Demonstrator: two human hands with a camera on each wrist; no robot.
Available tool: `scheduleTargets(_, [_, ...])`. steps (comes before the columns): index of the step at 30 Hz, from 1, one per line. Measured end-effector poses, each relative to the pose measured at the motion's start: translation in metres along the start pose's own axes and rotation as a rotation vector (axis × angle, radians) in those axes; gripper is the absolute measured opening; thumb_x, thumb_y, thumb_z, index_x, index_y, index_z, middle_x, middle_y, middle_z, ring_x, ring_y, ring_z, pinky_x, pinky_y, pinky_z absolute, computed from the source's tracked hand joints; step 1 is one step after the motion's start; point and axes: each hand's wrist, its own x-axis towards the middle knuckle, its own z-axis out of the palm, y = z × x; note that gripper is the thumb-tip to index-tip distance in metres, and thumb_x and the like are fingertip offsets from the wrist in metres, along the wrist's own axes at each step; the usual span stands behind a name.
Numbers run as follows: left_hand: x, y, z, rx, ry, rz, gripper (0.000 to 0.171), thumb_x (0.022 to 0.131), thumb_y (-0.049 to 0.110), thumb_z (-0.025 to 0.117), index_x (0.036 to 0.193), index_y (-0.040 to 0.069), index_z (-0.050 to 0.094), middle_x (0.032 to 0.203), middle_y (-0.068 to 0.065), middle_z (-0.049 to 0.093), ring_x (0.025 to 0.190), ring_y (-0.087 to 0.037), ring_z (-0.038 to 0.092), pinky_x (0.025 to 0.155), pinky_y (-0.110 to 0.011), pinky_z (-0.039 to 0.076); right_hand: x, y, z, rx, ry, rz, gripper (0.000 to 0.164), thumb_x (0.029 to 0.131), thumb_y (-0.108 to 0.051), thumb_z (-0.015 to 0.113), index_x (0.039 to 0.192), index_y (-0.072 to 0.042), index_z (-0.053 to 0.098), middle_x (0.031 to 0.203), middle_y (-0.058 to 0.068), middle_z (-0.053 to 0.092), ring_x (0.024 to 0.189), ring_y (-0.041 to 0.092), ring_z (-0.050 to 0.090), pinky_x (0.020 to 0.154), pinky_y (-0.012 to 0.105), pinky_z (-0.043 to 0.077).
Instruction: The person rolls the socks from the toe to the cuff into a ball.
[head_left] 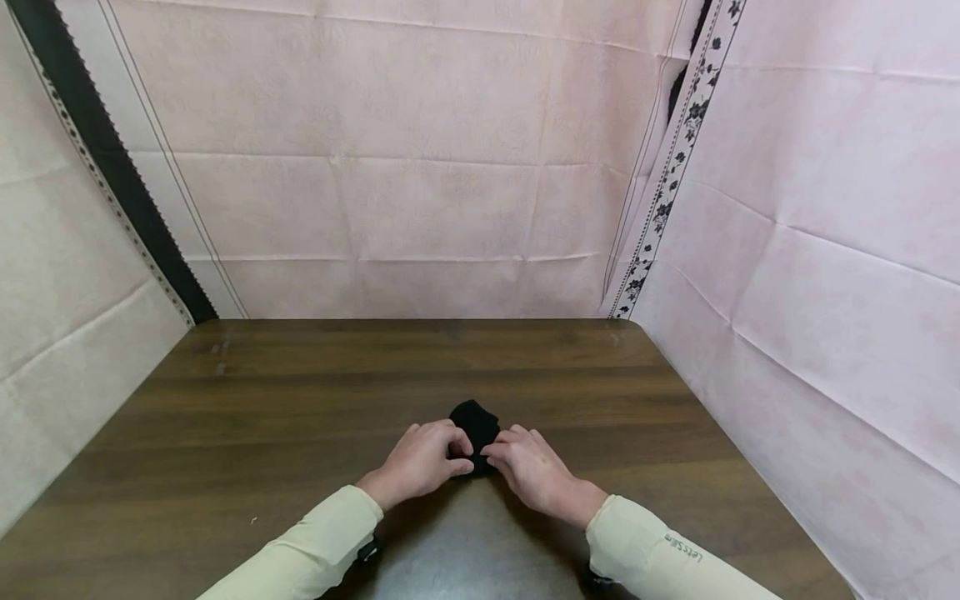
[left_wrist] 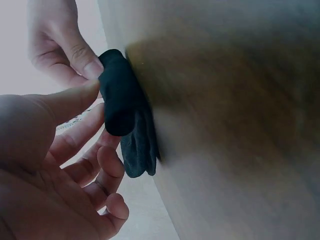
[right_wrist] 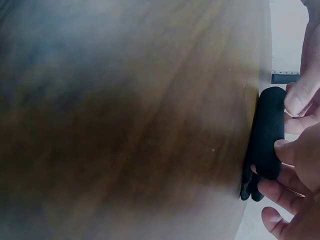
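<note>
A small piece of black fabric [head_left: 474, 422], folded and partly rolled, lies on the wooden table in front of the body. In the left wrist view the rolled fabric [left_wrist: 120, 92] forms a thick tube with soft folded layers under it. My left hand [head_left: 424, 457] pinches its left end between thumb and index finger, the other fingers loosely bent. On the right end, my right hand [head_left: 531, 468] pinches the roll with thumb and fingers. From the right wrist view, both thumbs press on the near side of the black roll [right_wrist: 270, 132].
The brown wooden table [head_left: 315, 392] spreads out around the hands. Pale pink cloth hangs behind it as a back wall [head_left: 435, 200], with more cloth at the left side [head_left: 60, 333] and right side [head_left: 832, 275]. A tiny pale scrap [head_left: 253, 521] lies at the front left.
</note>
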Motion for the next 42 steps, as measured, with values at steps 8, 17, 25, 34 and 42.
scheduleTargets(8, [-0.0020, 0.0003, 0.0017, 0.032, -0.037, 0.005, 0.025, 0.078, 0.021, 0.088, 0.097, 0.013, 0.073, 0.087, 0.003, 0.061, 0.080, -0.013, 0.056, 0.087, -0.047, 0.042, 0.0009, 0.0003, 0.0006, 0.007, -0.018, 0.005, 0.013, 0.096, -0.012, 0.070, 0.107, -0.013, 0.076, 0.096, -0.003, 0.070, 0.087, 0.016, 0.058, 0.071, 0.031, 0.046])
scheduleTargets(17, [-0.0029, 0.0007, 0.0009, 0.039, -0.055, 0.030, 0.016, 0.085, 0.013, 0.081, 0.099, 0.012, 0.073, 0.091, 0.000, 0.067, 0.085, -0.017, 0.060, 0.091, -0.049, 0.043, -0.0007, -0.0007, 0.0004, 0.013, 0.002, 0.013, 0.012, 0.097, -0.016, 0.069, 0.107, -0.015, 0.075, 0.094, -0.004, 0.070, 0.086, 0.015, 0.058, 0.071, 0.031, 0.045])
scheduleTargets(25, [-0.0039, 0.0024, -0.0014, 0.045, -0.054, 0.063, 0.012, 0.089, 0.009, 0.077, 0.101, 0.010, 0.074, 0.094, -0.002, 0.071, 0.089, -0.020, 0.065, 0.092, -0.050, 0.043, -0.0015, 0.0019, -0.0009, 0.039, 0.094, 0.013, 0.010, 0.094, -0.019, 0.073, 0.104, -0.017, 0.073, 0.095, -0.005, 0.069, 0.088, 0.015, 0.060, 0.075, 0.035, 0.048])
scheduleTargets(34, [-0.0024, 0.0012, -0.0009, 0.049, -0.078, 0.063, 0.013, 0.094, 0.009, 0.070, 0.106, 0.009, 0.075, 0.105, -0.003, 0.074, 0.101, -0.023, 0.067, 0.097, -0.052, 0.043, -0.0032, 0.0036, -0.0026, 0.010, 0.137, -0.013, 0.006, 0.092, -0.018, 0.076, 0.097, -0.019, 0.076, 0.093, -0.006, 0.061, 0.086, 0.013, 0.055, 0.073, 0.031, 0.044])
scheduleTargets(42, [-0.0025, -0.0001, -0.0007, 0.037, -0.092, 0.046, 0.013, 0.097, 0.009, 0.067, 0.106, 0.009, 0.075, 0.106, -0.003, 0.074, 0.102, -0.023, 0.067, 0.098, -0.053, 0.043, -0.0047, 0.0021, -0.0028, 0.053, 0.070, 0.042, 0.021, 0.092, -0.036, 0.075, 0.104, -0.018, 0.077, 0.097, -0.004, 0.055, 0.084, 0.013, 0.049, 0.077, 0.034, 0.045])
